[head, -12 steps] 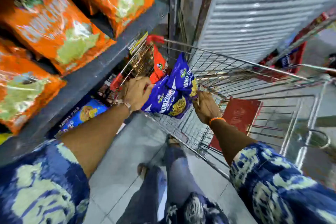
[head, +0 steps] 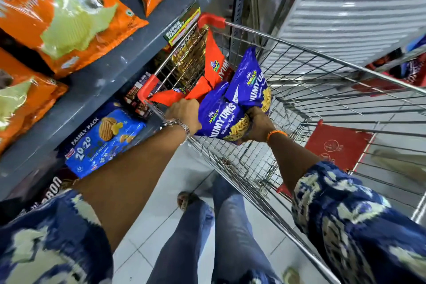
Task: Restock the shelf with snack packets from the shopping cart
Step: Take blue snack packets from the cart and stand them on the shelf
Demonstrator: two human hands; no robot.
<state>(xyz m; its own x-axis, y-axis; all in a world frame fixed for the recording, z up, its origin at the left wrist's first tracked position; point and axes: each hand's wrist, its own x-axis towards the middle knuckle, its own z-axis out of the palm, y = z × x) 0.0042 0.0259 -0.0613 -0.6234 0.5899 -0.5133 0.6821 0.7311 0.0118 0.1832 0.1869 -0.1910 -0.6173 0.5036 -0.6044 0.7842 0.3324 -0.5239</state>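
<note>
Two blue snack packets [head: 228, 104] are held up over the near corner of the wire shopping cart [head: 322, 71]. My left hand [head: 184, 114] grips their left edge, and it also pinches the orange-red packets [head: 213, 62] behind them. My right hand [head: 255, 125] is closed on the lower right end of the blue packets. The grey shelf [head: 110, 71] runs along the left, with large orange chip bags [head: 62, 16] on it.
Below the shelf board lies a blue cookie family pack [head: 103, 140] and dark packets beside it. The cart has red corner guards [head: 211, 19] and a red child-seat flap [head: 336, 145]. A corrugated shutter [head: 357, 7] stands behind it. My legs stand on pale floor tiles [head: 147, 237].
Both hands have raised the blue packets slightly and closed tighter on them; my right hand now grips their lower end instead of resting below.
</note>
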